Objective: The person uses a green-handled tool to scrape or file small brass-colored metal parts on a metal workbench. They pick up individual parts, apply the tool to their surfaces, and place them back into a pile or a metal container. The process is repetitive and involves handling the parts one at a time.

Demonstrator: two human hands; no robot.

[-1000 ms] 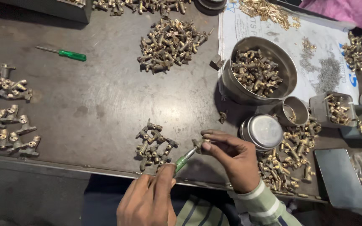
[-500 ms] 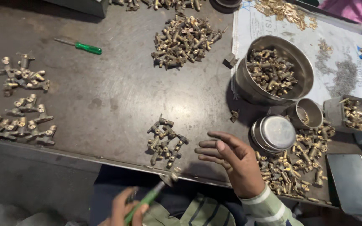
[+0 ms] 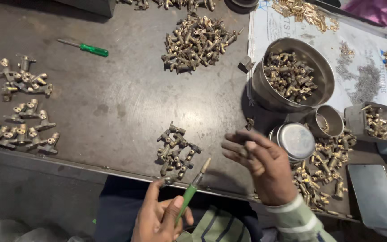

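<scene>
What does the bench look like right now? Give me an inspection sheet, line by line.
Surface: dark metal table, scuffed; printed sheet at the far right.
Job's things: green-handled tool in the left hand, small brass piece at its fingertips; brass fittings cluster in front.
Clutter: large steel bowl of fittings, small cup, round tin, green screwdriver, fitting rows at left.
Grippers: left hand grips the tool; right hand open over the table, holding nothing visible.
Cables: nothing seen.
Surroundings: pink cloth at the far corner.
</scene>
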